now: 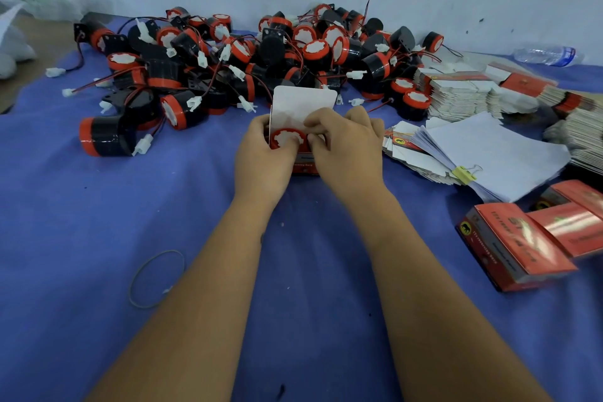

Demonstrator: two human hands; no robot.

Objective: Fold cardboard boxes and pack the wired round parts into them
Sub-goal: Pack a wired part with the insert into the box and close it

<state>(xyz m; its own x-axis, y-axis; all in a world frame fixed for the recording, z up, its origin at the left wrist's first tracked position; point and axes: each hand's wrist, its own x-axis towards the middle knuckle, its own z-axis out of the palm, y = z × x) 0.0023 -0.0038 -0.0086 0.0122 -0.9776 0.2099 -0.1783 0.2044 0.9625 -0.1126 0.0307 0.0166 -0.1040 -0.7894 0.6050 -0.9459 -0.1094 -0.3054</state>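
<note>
A pile of wired round parts (261, 55) is heaped behind the open box (301, 127); flat cartons (463, 91) and folded boxes (522, 245) are ranged to its right.

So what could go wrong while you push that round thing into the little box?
The red-rimmed round part is only partly inside the small red cardboard box, so its hidden wire might get pinched. The tall white lid flap stands open and could crease if the left hand or right hand squeezes hard. The box could also slide toward the pile of loose black-and-red round parts.
</note>
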